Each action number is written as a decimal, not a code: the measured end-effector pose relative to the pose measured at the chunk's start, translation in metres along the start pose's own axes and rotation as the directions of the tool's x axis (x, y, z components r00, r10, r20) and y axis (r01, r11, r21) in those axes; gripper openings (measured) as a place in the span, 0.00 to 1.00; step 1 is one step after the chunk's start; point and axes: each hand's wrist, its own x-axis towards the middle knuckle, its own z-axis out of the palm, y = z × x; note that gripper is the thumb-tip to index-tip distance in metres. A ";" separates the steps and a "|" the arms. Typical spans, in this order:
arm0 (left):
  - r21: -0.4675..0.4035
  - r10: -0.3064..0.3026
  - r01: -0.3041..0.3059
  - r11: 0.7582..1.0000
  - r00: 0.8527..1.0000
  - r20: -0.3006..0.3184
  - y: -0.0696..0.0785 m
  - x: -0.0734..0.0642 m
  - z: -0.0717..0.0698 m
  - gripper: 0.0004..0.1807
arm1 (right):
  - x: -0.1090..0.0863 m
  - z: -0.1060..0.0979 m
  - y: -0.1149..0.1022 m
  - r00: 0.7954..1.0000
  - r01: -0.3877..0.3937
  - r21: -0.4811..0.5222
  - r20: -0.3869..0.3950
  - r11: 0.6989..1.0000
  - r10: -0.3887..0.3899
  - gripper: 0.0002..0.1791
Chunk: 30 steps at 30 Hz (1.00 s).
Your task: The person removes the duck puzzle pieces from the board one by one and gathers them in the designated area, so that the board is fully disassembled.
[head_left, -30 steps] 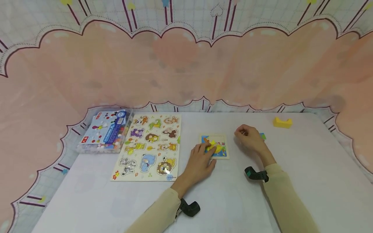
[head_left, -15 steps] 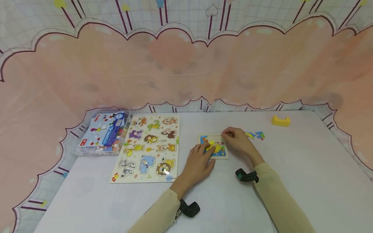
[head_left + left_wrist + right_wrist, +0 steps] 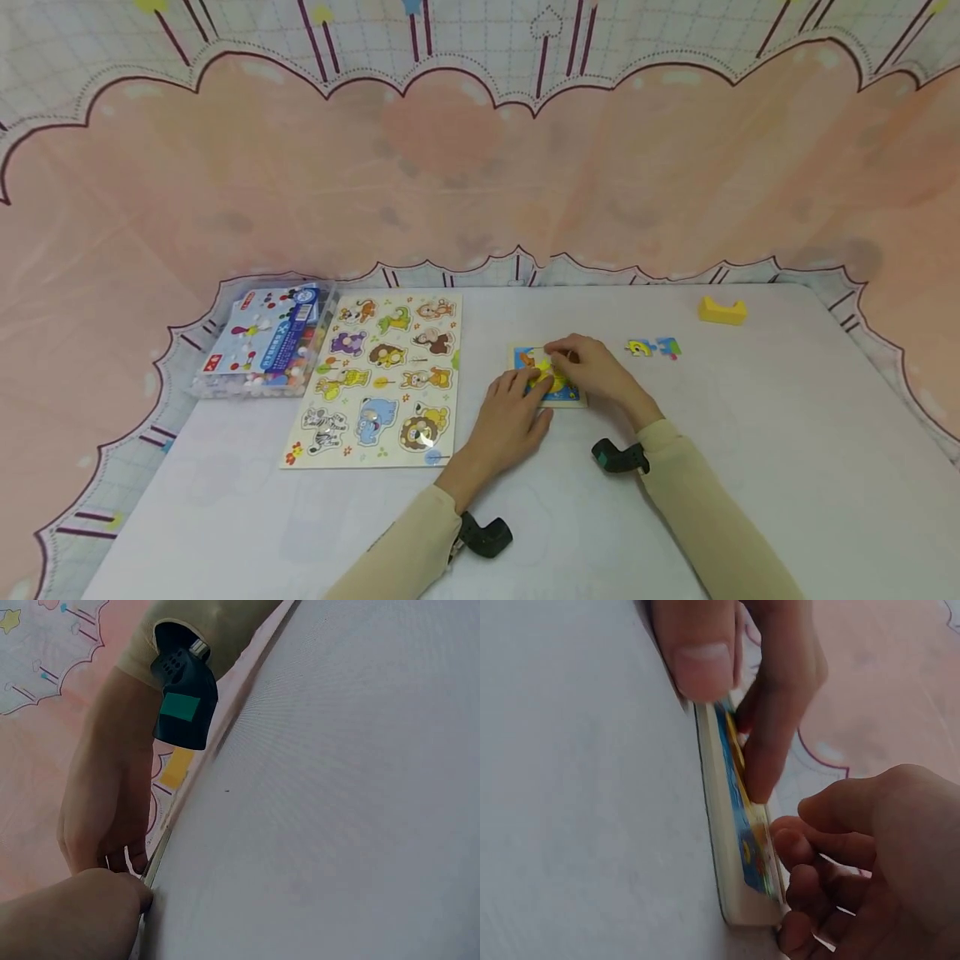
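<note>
Rn puzzle (image 3: 567, 392) under relaxed L hand (image 3: 512, 418), R hand (image 3: 596, 368) curled at edge, hold unclear.

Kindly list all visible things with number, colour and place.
Plastic box: 1, clear, far left
Beads: many, multicoloured, inside
Printed paper: 1+, blue, at box
Animal board: 1, cream, beside box
Small puzzle: 1, blue-yellow, under hands
Loose pieces: 2, multicoloured, right of hands
Block: 1, yellow, far right
Table: 1, white, beneath
Backdrop: 1, peach-and-white, behind
Wrist cameras: 2, black, on wrists
Sleeves: 2, beige, forearms
Left hand: 1, bare, on puzzle
Right hand: 1, bare, at puzzle
</note>
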 end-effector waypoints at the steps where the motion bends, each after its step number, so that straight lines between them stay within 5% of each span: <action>1: -0.001 0.000 0.000 1.000 1.000 0.000 0.000 0.000 0.000 0.24 | 0.000 0.001 -0.001 1.000 0.009 0.000 0.001 1.000 -0.009 0.17; 15: 0.002 0.025 -0.025 1.000 1.000 -0.001 -0.002 0.000 -0.002 0.23 | 0.002 0.014 -0.010 0.999 0.032 0.015 -0.010 0.999 -0.032 0.18; 19: 0.078 0.033 -0.041 0.996 0.994 0.102 -0.002 -0.002 -0.002 0.26 | 0.001 0.015 -0.012 0.999 0.034 0.029 -0.031 0.999 -0.033 0.17; 24: 0.097 0.007 -0.035 0.995 0.963 0.271 -0.002 -0.004 -0.005 0.29 | 0.001 0.016 -0.012 0.999 0.022 0.070 -0.034 0.997 -0.020 0.17; 30: 0.082 0.008 -0.033 0.996 0.957 0.289 -0.001 -0.004 -0.005 0.30 | 0.001 0.018 -0.015 0.998 -0.008 0.100 -0.063 0.995 0.014 0.17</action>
